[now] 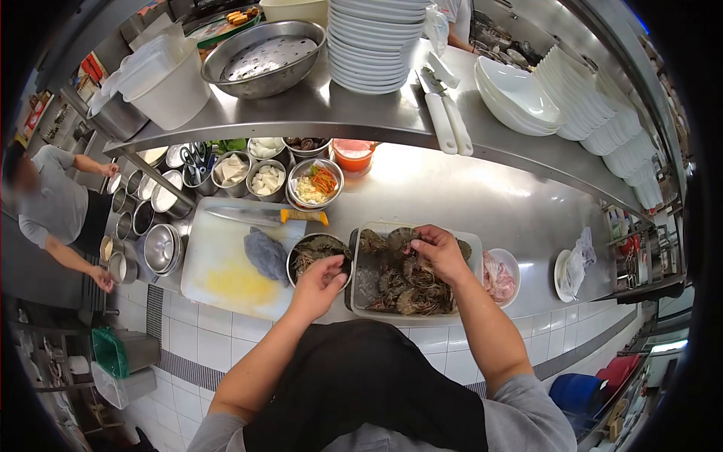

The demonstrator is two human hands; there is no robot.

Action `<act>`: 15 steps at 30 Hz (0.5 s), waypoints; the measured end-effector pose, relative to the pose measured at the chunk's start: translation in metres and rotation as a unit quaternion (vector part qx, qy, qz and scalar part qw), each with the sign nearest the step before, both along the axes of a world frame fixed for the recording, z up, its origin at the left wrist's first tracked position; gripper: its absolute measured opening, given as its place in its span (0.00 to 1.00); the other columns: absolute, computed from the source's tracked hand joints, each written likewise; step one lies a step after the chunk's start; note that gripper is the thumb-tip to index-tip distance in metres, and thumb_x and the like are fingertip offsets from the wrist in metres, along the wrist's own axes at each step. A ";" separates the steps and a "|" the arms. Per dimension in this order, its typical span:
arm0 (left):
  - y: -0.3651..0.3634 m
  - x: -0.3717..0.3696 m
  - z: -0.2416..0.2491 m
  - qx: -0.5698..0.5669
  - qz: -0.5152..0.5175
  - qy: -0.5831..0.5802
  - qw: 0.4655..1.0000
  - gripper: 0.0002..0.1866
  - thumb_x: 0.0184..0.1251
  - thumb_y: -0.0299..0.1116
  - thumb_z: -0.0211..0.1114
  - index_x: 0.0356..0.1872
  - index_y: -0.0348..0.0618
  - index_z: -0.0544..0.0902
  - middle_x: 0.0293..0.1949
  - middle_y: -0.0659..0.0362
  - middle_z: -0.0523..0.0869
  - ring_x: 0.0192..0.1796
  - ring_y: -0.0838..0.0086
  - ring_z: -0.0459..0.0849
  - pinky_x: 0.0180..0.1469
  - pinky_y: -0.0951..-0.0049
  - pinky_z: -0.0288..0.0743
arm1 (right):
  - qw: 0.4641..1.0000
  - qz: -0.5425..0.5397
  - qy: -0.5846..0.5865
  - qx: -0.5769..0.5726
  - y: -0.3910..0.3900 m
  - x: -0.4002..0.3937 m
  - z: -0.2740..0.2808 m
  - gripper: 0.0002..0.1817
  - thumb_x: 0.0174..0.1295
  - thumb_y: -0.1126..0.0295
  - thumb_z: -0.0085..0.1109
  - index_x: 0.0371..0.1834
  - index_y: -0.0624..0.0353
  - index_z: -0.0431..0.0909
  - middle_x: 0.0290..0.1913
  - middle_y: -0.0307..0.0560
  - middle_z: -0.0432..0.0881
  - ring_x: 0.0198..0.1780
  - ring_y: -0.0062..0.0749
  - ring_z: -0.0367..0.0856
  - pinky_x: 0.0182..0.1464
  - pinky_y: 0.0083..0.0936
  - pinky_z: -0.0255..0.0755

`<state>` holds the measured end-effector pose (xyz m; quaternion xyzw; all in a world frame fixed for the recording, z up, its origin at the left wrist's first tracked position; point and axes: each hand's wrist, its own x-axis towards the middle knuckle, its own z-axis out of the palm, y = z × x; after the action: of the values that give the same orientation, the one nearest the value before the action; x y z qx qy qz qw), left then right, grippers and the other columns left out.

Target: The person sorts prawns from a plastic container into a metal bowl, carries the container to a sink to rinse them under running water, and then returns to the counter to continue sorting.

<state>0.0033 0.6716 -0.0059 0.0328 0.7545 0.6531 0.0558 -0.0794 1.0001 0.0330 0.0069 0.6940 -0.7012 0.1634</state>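
Observation:
Dark raw prawns (407,290) fill much of a clear rectangular plastic container (362,305) in front of me. Over its far side, my right hand (440,255) pinches a prawn (401,239) between thumb and fingers. My left hand (319,288) hovers at the near rim of a round metal bowl (289,265), its fingers loosely bent and apart with nothing seen in them. More prawns (322,247) lie in that bowl. Beside it, a crumpled grey-blue cloth (265,254) rests on the white cutting board (197,264).
A yellow-handled knife (301,217) lies across the board's far end. Bowls of cut vegetables (316,184) stand behind it. A plate of pinkish raw meat (501,277) sits right of the container. Overhead, a steel shelf (361,124) carries stacked plates. Another person (56,192) works at left.

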 end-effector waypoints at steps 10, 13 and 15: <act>0.097 -0.097 0.029 0.050 -0.127 -0.015 0.991 0.23 0.78 0.38 0.70 0.66 0.33 0.82 0.58 0.48 0.91 0.57 0.59 0.91 0.63 0.64 0.81 | 0.963 -0.098 -0.075 -0.240 -0.016 0.027 0.044 0.16 0.77 0.74 0.62 0.64 0.70 0.80 0.50 0.51 0.88 0.48 0.37 0.90 0.52 0.34 0.86; 0.096 -0.098 0.038 0.025 -0.093 0.003 0.995 0.21 0.78 0.39 0.70 0.61 0.33 0.85 0.50 0.47 0.94 0.52 0.58 0.92 0.58 0.63 0.83 | 0.984 -0.156 0.000 -0.081 -0.010 0.022 0.040 0.16 0.76 0.73 0.62 0.62 0.70 0.82 0.50 0.53 0.89 0.48 0.41 0.90 0.52 0.36 0.85; 0.087 -0.100 0.025 -0.057 -0.046 0.033 0.997 0.19 0.77 0.39 0.70 0.57 0.33 0.86 0.46 0.46 0.94 0.48 0.58 0.93 0.55 0.63 0.84 | 0.977 -0.146 0.085 0.128 -0.006 0.026 0.019 0.14 0.73 0.71 0.64 0.58 0.65 0.86 0.48 0.54 0.91 0.48 0.43 0.90 0.52 0.37 0.85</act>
<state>-0.0972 0.7586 0.0196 0.0859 0.7897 0.6042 0.0630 -0.0537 0.9945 0.0518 0.0693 0.7807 -0.6210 -0.0020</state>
